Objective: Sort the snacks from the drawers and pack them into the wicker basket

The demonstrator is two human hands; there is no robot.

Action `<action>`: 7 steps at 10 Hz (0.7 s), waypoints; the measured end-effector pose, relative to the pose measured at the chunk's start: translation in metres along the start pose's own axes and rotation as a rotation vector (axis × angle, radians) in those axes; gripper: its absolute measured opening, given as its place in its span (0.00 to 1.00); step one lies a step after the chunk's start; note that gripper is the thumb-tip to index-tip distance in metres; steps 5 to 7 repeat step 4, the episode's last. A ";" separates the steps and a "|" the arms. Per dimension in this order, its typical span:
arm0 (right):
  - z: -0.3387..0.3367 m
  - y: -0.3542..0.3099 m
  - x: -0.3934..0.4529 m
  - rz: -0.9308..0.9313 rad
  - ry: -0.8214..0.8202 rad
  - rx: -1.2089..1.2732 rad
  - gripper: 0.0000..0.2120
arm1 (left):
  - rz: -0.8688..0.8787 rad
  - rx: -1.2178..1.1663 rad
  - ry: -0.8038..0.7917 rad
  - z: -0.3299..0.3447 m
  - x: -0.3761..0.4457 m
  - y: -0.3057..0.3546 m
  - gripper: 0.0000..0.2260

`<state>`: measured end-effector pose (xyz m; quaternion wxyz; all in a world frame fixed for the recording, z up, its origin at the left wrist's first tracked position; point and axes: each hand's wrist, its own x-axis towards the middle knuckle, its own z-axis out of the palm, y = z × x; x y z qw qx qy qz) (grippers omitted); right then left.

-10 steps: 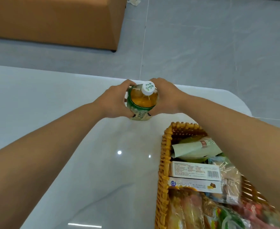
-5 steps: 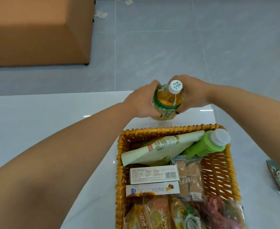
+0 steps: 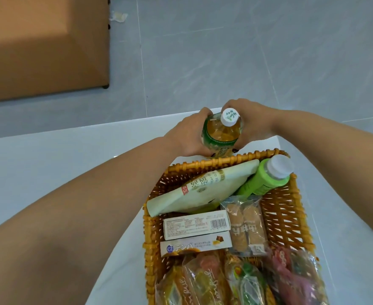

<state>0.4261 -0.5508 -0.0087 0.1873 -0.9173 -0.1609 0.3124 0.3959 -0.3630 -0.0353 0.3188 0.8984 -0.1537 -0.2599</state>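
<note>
A tea bottle with amber liquid, a green label and a white cap stands upright just beyond the far rim of the wicker basket. My left hand grips it from the left and my right hand grips it from the right. The basket holds a green bottle leaning in the far right corner, a pale green pouch, two flat boxes, a clear pack of wafer rolls and several clear candy packs at the near end.
The basket sits on a white glossy table near its far right corner. Beyond the table edge lies grey tiled floor, with a tan upholstered seat at the upper left and crumpled paper beside it.
Both hands have carried the tea bottle from the table's left of the basket to just past the basket's far rim. The view has swung right, bringing the whole basket under it.
</note>
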 end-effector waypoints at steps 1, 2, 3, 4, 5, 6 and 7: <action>0.003 -0.001 -0.004 0.009 -0.006 0.000 0.44 | -0.011 -0.009 -0.010 0.001 -0.003 0.000 0.41; 0.002 -0.003 -0.008 0.023 -0.003 -0.007 0.43 | -0.009 -0.007 -0.011 -0.005 -0.009 0.004 0.40; -0.003 -0.004 -0.011 0.056 -0.050 -0.008 0.41 | 0.008 0.029 -0.021 -0.017 -0.018 0.007 0.39; -0.020 -0.013 -0.019 0.124 -0.094 0.002 0.40 | -0.016 0.046 -0.006 -0.034 -0.034 0.013 0.39; -0.020 -0.013 -0.019 0.124 -0.094 0.002 0.40 | -0.016 0.046 -0.006 -0.034 -0.034 0.013 0.39; -0.020 -0.013 -0.019 0.124 -0.094 0.002 0.40 | -0.016 0.046 -0.006 -0.034 -0.034 0.013 0.39; -0.020 -0.013 -0.019 0.124 -0.094 0.002 0.40 | -0.016 0.046 -0.006 -0.034 -0.034 0.013 0.39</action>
